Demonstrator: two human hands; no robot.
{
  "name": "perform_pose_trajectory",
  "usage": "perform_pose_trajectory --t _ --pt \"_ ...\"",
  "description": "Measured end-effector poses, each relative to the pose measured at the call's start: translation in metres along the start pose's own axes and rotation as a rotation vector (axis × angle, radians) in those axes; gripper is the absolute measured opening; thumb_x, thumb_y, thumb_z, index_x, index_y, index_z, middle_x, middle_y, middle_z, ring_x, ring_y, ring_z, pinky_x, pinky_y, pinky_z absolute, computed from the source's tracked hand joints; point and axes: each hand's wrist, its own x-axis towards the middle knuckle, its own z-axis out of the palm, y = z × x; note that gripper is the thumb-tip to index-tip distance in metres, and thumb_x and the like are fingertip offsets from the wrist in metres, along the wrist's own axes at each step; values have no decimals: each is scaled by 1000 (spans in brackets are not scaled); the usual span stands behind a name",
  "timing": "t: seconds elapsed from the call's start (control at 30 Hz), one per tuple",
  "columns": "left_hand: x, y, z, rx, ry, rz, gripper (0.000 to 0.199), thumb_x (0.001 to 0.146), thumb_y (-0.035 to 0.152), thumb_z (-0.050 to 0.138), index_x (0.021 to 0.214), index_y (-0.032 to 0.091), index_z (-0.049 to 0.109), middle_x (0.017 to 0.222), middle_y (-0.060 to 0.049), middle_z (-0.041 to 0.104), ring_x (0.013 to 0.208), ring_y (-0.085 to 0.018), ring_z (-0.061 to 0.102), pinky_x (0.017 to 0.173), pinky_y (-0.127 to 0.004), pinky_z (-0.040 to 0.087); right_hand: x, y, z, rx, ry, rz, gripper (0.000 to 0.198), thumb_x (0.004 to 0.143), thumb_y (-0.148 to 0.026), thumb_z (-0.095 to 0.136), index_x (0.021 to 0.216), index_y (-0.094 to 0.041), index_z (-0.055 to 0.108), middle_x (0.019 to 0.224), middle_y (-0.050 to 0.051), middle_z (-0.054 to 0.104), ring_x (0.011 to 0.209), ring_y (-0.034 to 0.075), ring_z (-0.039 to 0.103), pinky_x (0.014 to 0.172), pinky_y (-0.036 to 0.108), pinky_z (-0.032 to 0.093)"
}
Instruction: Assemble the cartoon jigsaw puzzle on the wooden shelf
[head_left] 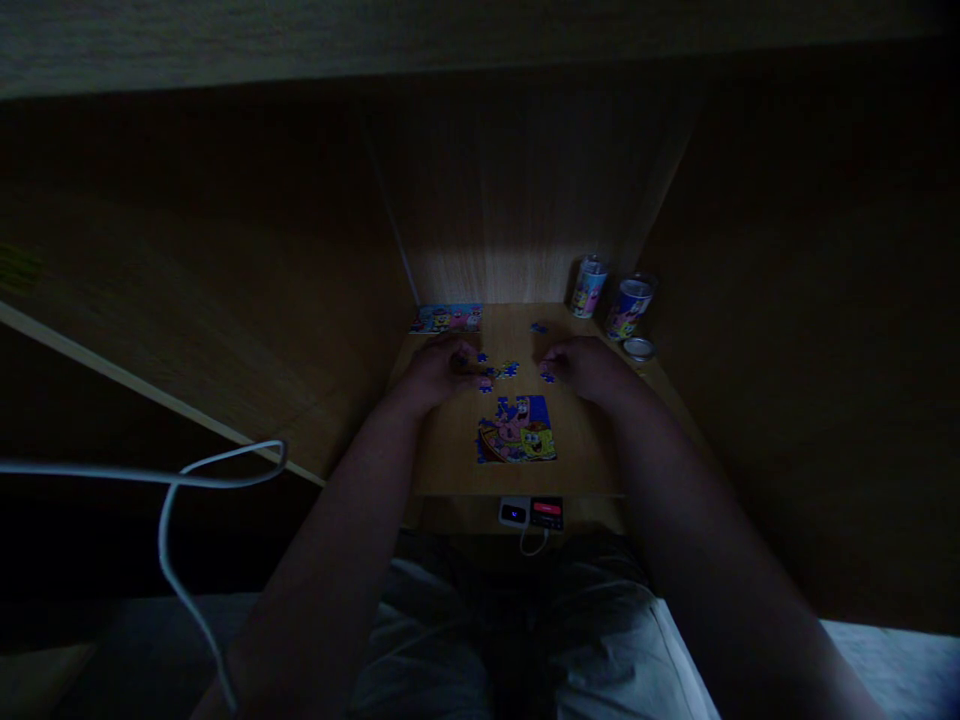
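Observation:
A partly joined jigsaw puzzle (517, 430) with yellow and pink cartoon figures lies on the wooden tabletop, its upper left edge uneven. Just beyond it are several loose puzzle pieces (509, 370). My left hand (439, 372) rests left of these pieces, thumb and forefinger apart, with nothing visible between them. To the right, my right hand (589, 367) has its fingertips together at a small blue and pink puzzle piece (548, 377). Dim light makes the fingertips hard to make out. Another blue piece (538, 328) lies farther back.
A cartoon picture sheet (450, 318) lies at the back left. Two printed cans (589, 288) (628, 308) stand at the back right, beside a round lid (639, 348). Below the front edge sit a phone (547, 513) and a white device (514, 513). A white cable (169, 540) hangs left.

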Motion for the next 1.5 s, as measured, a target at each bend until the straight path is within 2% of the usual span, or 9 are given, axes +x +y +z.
perform_pose_trajectory --t 0.17,0.3,0.47,0.63,0.8,1.0,1.23,1.37,1.5 --pt "0 3 -3 69 66 -46 22 94 43 82 92 22 73 103 -7 78 99 -25 70 90 -38 55 -2 0 -3 17 13 7 20 107 -19 65 105 -23 84 108 7 86 102 22 79 95 32 56" --pt "1 5 -4 85 82 -62 19 98 39 77 89 23 72 96 -5 78 90 -22 68 85 -35 53 -5 -1 -5 116 -46 -7 17 103 -16 71 107 -24 85 112 4 86 104 20 80 99 34 58" --pt "1 8 -5 46 91 -45 18 98 35 76 85 23 74 93 -4 78 89 -22 69 85 -36 53 -7 -1 -6 245 -183 -18 17 99 -14 76 110 -25 85 113 2 87 106 19 81 101 33 59" --pt "-5 15 -9 -54 -62 41 24 89 44 89 80 23 81 92 -3 75 93 -23 68 89 -37 54 -6 -2 -6 203 -153 -2 16 96 -12 79 104 -24 85 109 3 87 104 20 81 102 35 59" --pt "-7 15 -11 -60 -171 86 14 80 36 97 86 28 88 96 -3 74 100 -24 68 93 -38 55 -4 -1 -3 170 -106 -3 19 100 -10 73 106 -24 84 114 5 87 106 21 81 101 36 59" --pt "-7 11 -8 -138 -259 43 10 83 27 91 93 28 89 100 -4 79 98 -23 72 91 -37 56 -3 -1 -1 117 -60 -12 20 99 -9 72 108 -22 85 113 7 87 105 22 81 100 38 59" --pt "-9 16 -10 -163 -261 61 9 83 29 89 89 25 84 102 -4 80 101 -23 73 92 -36 57 -2 0 3 109 -38 -9 18 99 -11 74 108 -23 84 113 6 87 104 22 82 98 36 60" --pt "-9 15 -6 -224 -316 8 7 89 30 83 94 26 83 99 -2 83 96 -23 75 91 -37 58 -2 1 3 73 -39 -16 19 101 -11 72 109 -23 84 114 6 86 108 22 81 99 36 59" --pt "-8 13 -2 -256 -291 -22 7 90 32 82 94 26 83 98 -3 84 95 -23 77 91 -39 59 -3 0 2 42 5 -26 25 104 -9 65 110 -24 85 118 7 86 112 22 80 103 36 57"
